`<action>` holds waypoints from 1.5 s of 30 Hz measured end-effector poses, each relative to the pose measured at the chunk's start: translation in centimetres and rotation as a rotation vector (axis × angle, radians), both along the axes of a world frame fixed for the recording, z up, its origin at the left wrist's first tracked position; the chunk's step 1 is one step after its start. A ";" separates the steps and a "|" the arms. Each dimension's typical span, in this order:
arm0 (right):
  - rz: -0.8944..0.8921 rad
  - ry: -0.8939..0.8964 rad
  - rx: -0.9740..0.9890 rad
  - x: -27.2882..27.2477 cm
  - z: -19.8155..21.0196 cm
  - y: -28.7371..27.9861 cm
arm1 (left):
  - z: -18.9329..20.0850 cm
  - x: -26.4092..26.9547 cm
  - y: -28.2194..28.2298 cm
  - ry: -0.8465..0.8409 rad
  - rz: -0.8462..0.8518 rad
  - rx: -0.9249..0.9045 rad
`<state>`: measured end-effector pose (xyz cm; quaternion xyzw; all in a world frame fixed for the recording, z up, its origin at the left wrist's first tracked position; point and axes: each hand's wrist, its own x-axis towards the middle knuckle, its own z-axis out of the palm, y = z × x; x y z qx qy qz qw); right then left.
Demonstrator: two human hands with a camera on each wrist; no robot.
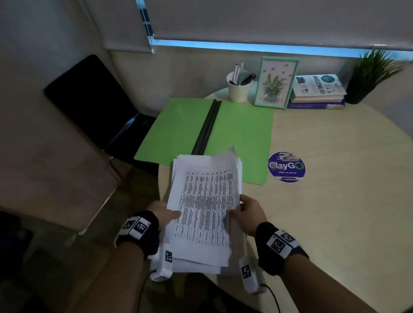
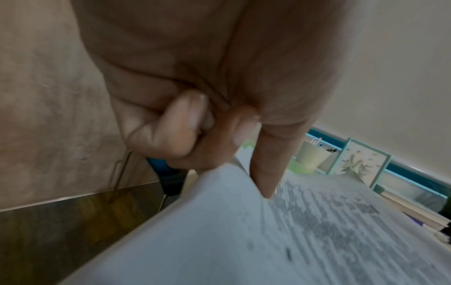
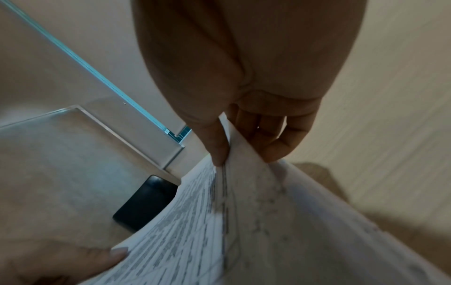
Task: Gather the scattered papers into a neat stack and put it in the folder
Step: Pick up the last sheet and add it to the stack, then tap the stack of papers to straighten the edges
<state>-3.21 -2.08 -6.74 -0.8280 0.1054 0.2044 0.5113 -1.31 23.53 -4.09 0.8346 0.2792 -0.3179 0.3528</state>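
A thick stack of white printed papers (image 1: 206, 204) is held between both hands over the table's near edge, its sheets a little uneven. My left hand (image 1: 164, 212) grips the stack's left edge, thumb on top of the papers (image 2: 317, 231) and the other fingers curled underneath. My right hand (image 1: 248, 212) pinches the right edge of the papers (image 3: 195, 221), thumb above and fingers below. Just beyond the stack, the green folder (image 1: 242, 135) lies open flat on the table, with a dark spine down its middle. The stack's far end overlaps the folder's near edge.
The round pale wooden table (image 1: 346, 197) carries a purple round sticker (image 1: 287, 167), a white cup of pens (image 1: 239, 86), a framed flower picture (image 1: 275, 82), stacked books (image 1: 317, 90) and a potted plant (image 1: 373, 75) along the back. A black chair (image 1: 90, 102) stands at the left.
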 end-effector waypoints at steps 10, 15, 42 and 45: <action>-0.279 -0.013 -0.341 -0.4 0.3 1.6 | -1.1 -0.9 1.3 -0.252 0.006 0.171; -0.240 0.158 -0.343 1.0 0.2 1.6 | -2.0 1.5 -0.8 -0.307 0.140 -0.022; -0.405 0.326 -0.209 1.5 -1.0 1.4 | -3.4 1.0 -6.5 -0.135 0.196 -0.025; -0.408 0.310 -0.220 1.7 -1.5 0.7 | -2.9 1.3 -7.5 -0.145 0.155 -0.032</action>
